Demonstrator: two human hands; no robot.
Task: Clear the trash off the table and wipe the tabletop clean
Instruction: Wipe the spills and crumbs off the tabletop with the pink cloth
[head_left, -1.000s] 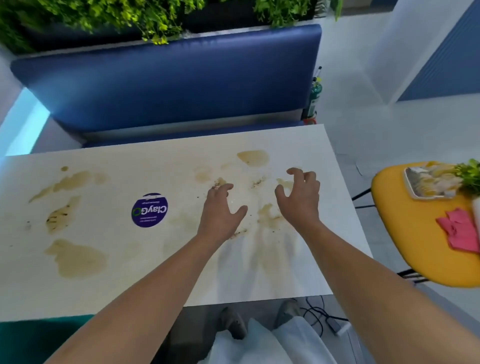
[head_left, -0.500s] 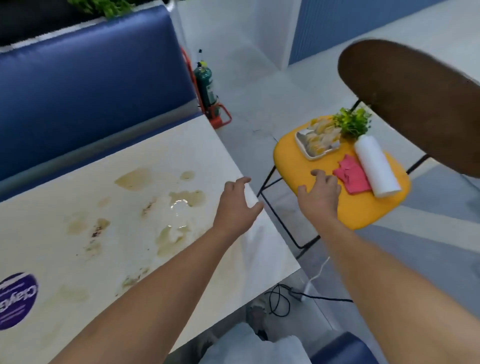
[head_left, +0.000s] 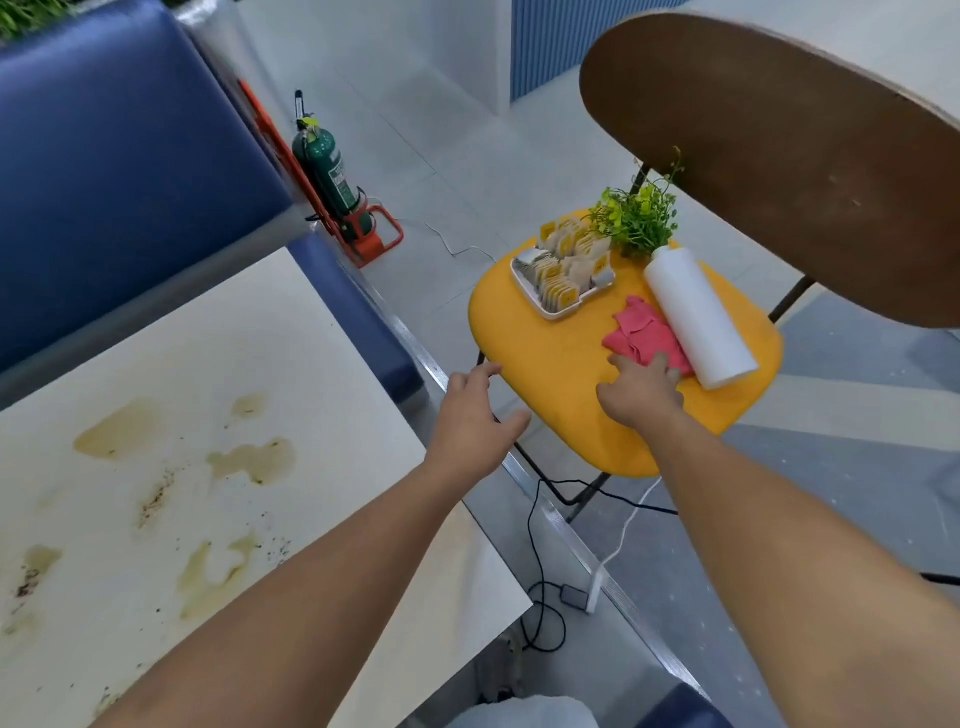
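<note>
Saw brown stains unwiped across the near surface (head_left: 208, 415). Held left hand (head_left: 470, 415) spread and empty just off its right edge. Rested right hand (head_left: 641, 392), fingers straight, on the pink cloth (head_left: 644, 332) toward the chair seat's (head_left: 545, 374) right edge, against the white cylinder (head_left: 696, 322). Needed a full bunching grip, without rolling the cylinder.

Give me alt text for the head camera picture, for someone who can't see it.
A person's right hand has its fingertips on a pink cloth lying on a yellow chair seat, beside a white cylinder and a tray of packets. The left hand hovers open between the seat and a pale table marked with brownish stains.
</note>
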